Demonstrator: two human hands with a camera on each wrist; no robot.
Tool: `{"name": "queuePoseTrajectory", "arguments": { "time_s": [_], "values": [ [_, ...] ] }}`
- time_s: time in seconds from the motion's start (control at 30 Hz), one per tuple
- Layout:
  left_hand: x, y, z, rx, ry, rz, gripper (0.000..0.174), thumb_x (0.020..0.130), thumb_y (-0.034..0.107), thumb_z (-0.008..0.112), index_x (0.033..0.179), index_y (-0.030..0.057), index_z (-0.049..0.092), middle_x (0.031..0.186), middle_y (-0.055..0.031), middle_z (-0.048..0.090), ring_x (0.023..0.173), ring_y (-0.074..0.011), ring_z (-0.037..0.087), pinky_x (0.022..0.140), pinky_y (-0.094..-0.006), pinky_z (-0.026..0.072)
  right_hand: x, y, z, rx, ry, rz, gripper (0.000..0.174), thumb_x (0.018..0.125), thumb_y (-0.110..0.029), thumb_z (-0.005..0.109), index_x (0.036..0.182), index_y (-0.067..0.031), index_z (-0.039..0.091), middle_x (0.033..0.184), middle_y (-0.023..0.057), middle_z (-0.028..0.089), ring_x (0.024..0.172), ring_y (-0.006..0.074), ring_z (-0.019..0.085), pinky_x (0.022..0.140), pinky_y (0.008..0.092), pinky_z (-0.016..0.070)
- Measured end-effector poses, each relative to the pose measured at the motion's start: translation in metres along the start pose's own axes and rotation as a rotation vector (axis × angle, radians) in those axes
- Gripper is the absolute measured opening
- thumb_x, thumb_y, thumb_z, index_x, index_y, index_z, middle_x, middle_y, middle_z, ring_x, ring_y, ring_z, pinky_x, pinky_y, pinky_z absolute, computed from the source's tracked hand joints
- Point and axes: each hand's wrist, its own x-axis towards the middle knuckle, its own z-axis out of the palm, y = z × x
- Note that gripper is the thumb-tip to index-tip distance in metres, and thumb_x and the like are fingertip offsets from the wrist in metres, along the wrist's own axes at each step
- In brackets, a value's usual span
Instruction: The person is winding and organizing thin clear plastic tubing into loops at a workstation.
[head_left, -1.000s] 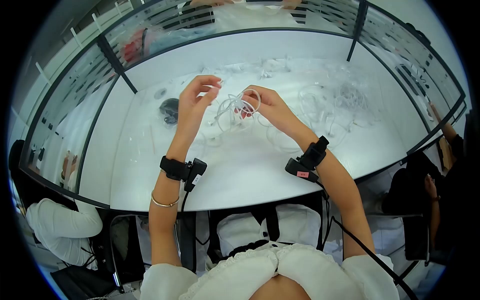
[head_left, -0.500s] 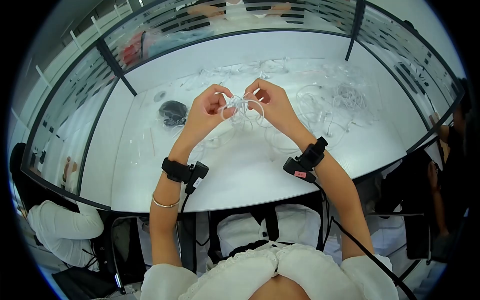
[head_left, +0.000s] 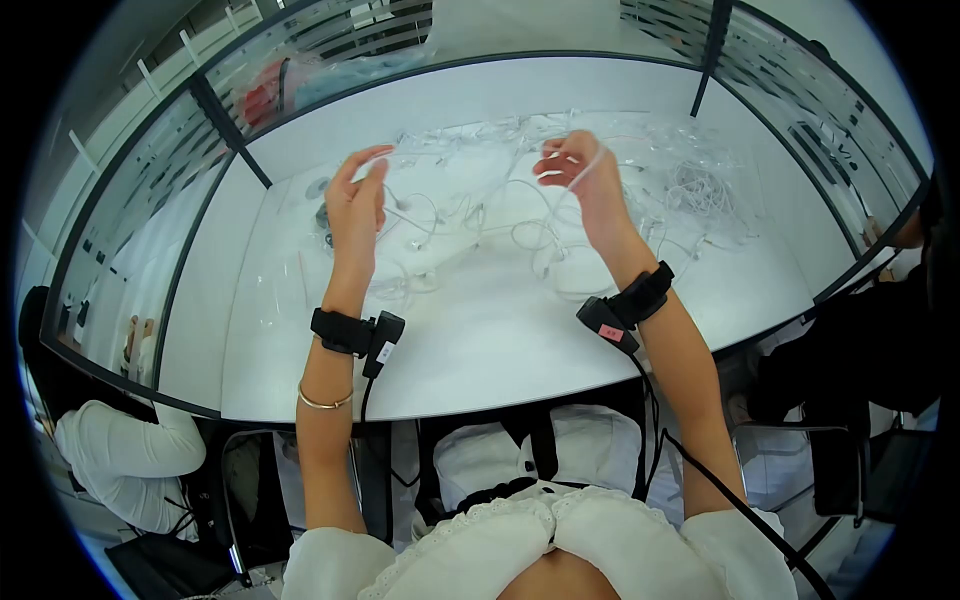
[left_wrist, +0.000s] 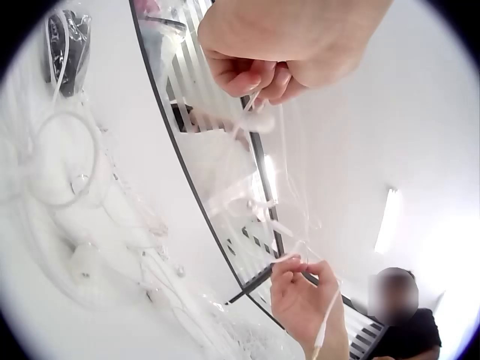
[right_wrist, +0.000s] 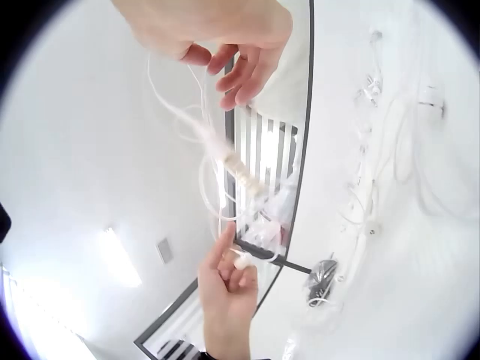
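White cable (head_left: 590,170) hangs over my right hand (head_left: 592,185), which holds it up above the table's right half. My left hand (head_left: 357,205) is raised at the left and pinches another stretch of the white cable between thumb and fingers; in the left wrist view this cable (left_wrist: 255,101) leaves the fingertips. Loose loops droop between the two hands. A white connector end (right_wrist: 244,176), blurred, dangles below my right hand in the right wrist view. The hands stand well apart.
More white cables (head_left: 700,190) lie coiled at the table's right. Clear plastic bags (head_left: 540,125) line the back. A dark bagged bundle (left_wrist: 69,49) lies left. Glass-topped partitions (head_left: 480,85) surround the table. Another person (left_wrist: 405,322) is beyond.
My hands were close together at the bundled cable and have moved apart, left hand leftward, right hand rightward and up. The bundle has loosened into longer loops.
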Motion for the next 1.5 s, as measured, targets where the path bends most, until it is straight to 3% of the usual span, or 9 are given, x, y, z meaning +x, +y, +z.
{"name": "queuePoseTrajectory", "arguments": {
  "time_s": [0.27,0.57,0.73,0.83,0.87,0.97,1.17,1.37,1.5],
  "values": [
    [0.025,-0.019,-0.033,-0.093,0.166,-0.003,0.026,0.094,0.023,0.052,0.094,-0.0013,0.061,0.055,0.0043,0.038,0.046,-0.0053,0.029,0.053,-0.0231,0.0343,0.021,-0.027,-0.039,0.198,0.313,0.069,0.022,0.083,-0.026,0.049,0.086,-0.0035,0.048,0.085,0.0154,0.06,0.067,0.0224,0.061,0.067,0.0308,0.0508],
    [0.02,-0.021,-0.022,-0.023,0.2,0.014,0.024,0.09,0.022,0.06,0.102,0.0014,0.061,0.054,0.0024,0.044,0.044,-0.0049,0.036,0.044,-0.0212,0.0327,0.022,-0.04,-0.049,-0.23,0.11,0.185,0.02,0.08,-0.027,0.055,0.078,-0.0078,0.053,0.063,0.0074,0.055,0.044,0.0076,0.032,0.05,0.0244,0.0318],
    [0.021,-0.029,-0.022,0.176,0.141,0.05,0.02,0.09,0.019,0.06,0.102,0.0033,0.062,0.049,0.0016,0.045,0.041,-0.0045,0.037,0.041,-0.021,0.0279,0.028,-0.012,-0.068,-1.097,-0.141,0.152,0.041,0.079,-0.042,0.064,0.096,-0.0047,0.066,0.079,0.0106,0.064,0.077,0.0239,0.061,0.071,0.0345,0.0467],
    [0.023,-0.038,-0.022,0.225,0.073,0.044,0.018,0.09,0.017,0.06,0.101,0.003,0.062,0.049,0.0013,0.048,0.041,-0.0038,0.038,0.041,-0.0214,0.0268,0.019,-0.004,-0.069,-1.317,-0.126,0.163,0.039,0.078,-0.042,0.064,0.096,-0.0075,0.067,0.084,0.0113,0.066,0.08,0.0272,0.063,0.075,0.0358,0.0482],
    [0.023,-0.039,-0.021,0.231,0.049,0.024,0.017,0.09,0.017,0.06,0.1,0.0028,0.062,0.049,0.0014,0.049,0.042,-0.0035,0.038,0.041,-0.0215,0.0266,0.017,-0.003,-0.068,-1.287,-0.166,0.172,0.035,0.079,-0.035,0.064,0.099,-0.0067,0.066,0.093,0.0115,0.066,0.09,0.0277,0.062,0.08,0.0355,0.0486],
    [0.018,-0.038,-0.012,0.27,-0.083,0.094,0.017,0.09,0.015,0.06,0.101,0.0015,0.062,0.05,0.003,0.048,0.044,-0.0023,0.038,0.042,-0.0217,0.0263,0.015,0.007,-0.052,-1.158,-0.24,-0.291,0.032,0.081,-0.028,0.065,0.105,-0.007,0.064,0.105,0.0115,0.062,0.098,0.027,0.06,0.084,0.0351,0.0474],
    [-0.003,-0.02,0.013,0.34,-0.308,0.173,0.018,0.085,0.006,0.064,0.102,0.0029,0.061,0.051,0.0055,0.04,0.049,-0.0015,0.032,0.047,-0.0205,0.0237,-0.011,0.001,0.029,-0.964,-0.358,-0.541,0.037,0.081,-0.026,0.067,0.113,-0.0087,0.058,0.116,0.0089,0.057,0.106,0.0291,0.054,0.089,0.0353,0.0443],
    [-0.016,-0.007,0.026,0.211,-0.442,0.069,0.016,0.086,0.009,0.064,0.1,0.0025,0.062,0.052,0.007,0.036,0.05,-0.0021,0.031,0.047,-0.0221,0.0216,-0.014,0.013,0.027,-0.98,-0.419,-0.491,0.026,0.081,-0.022,0.066,0.102,-0.0078,0.061,0.106,0.0066,0.061,0.103,0.0256,0.054,0.087,0.0341,0.0439],
    [-0.01,-0.016,0.019,0.325,-0.425,0.093,0.016,0.089,0.014,0.063,0.101,0.0037,0.063,0.054,0.0071,0.045,0.051,0.0008,0.035,0.047,-0.0191,0.0249,-0.009,0.009,0.022,-0.915,-0.191,-0.494,0.025,0.082,-0.018,0.066,0.103,-0.0052,0.062,0.104,0.0082,0.063,0.102,0.0258,0.054,0.085,0.0351,0.0457]
  ]
}}
